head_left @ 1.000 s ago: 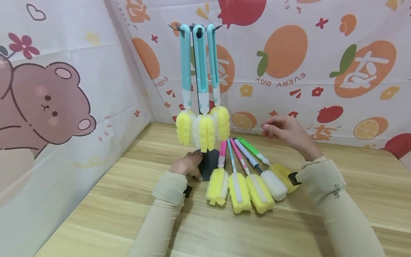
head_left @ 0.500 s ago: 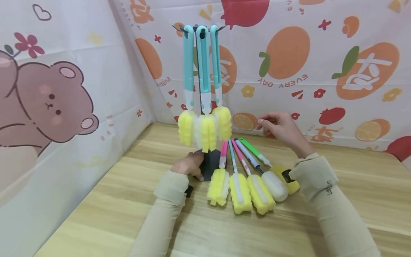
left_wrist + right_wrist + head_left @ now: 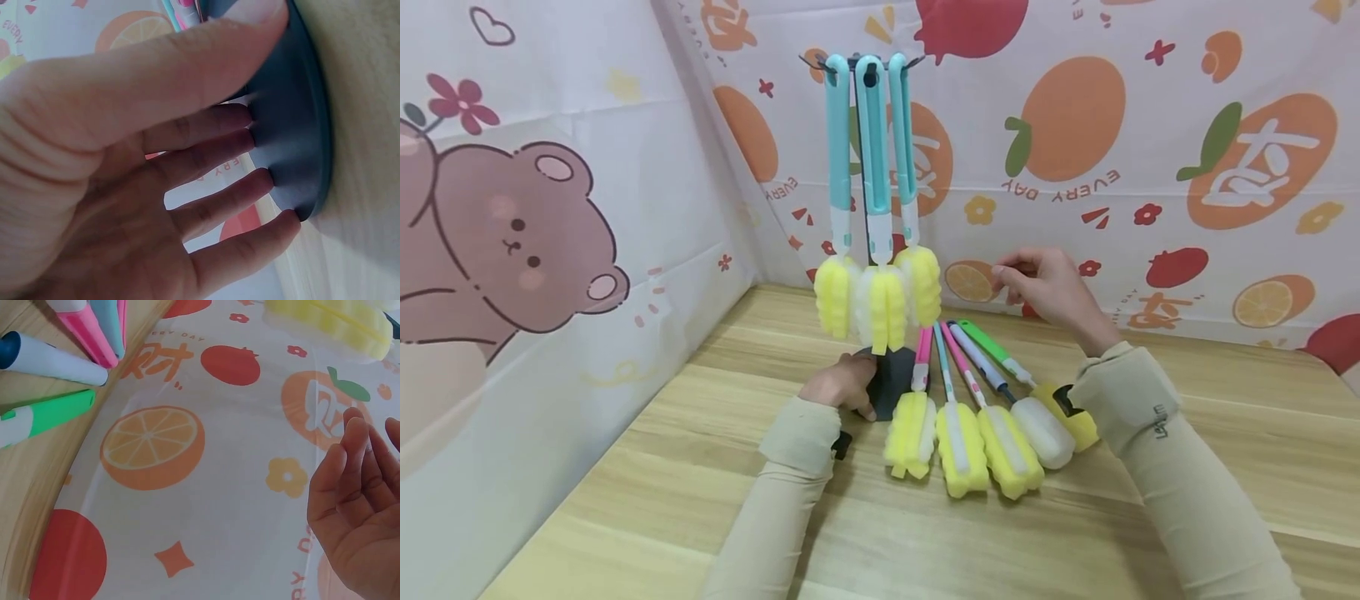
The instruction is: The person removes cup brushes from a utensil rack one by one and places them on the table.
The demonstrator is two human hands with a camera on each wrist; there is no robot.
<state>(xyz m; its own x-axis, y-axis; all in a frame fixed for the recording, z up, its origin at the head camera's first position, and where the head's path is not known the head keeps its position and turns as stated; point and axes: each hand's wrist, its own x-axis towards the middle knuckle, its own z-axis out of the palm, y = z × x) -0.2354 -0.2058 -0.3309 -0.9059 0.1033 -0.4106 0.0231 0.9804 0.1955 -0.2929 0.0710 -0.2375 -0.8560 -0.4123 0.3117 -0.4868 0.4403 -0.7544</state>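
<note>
A black stand's round base (image 3: 892, 379) sits on the table, and my left hand (image 3: 842, 385) rests on it. In the left wrist view, nearly straight fingertips (image 3: 262, 178) touch the base's upper surface. Several sponge bottle brushes with turquoise handles (image 3: 875, 158) hang from the stand's hooks (image 3: 917, 61), yellow-and-white heads down. My right hand (image 3: 1048, 287) hovers in the air right of the hanging sponge heads, holding nothing, its fingers loosely bent. Below it, several brushes lie fanned out, including a green-handled one (image 3: 988, 342), a white-headed one (image 3: 1042, 433) and a pink-handled one (image 3: 910, 435).
A wooden table (image 3: 662, 500) carries everything. Behind it hangs a fruit-print cloth (image 3: 1150, 125), and a bear-print cloth (image 3: 647, 167) closes off the left side. My right sleeve passes close to the yellow head (image 3: 1082, 429) of the rightmost brush.
My right hand has moved left and slightly up, toward the hanging brushes. The left hand stays on the base, and the brushes have kept their places.
</note>
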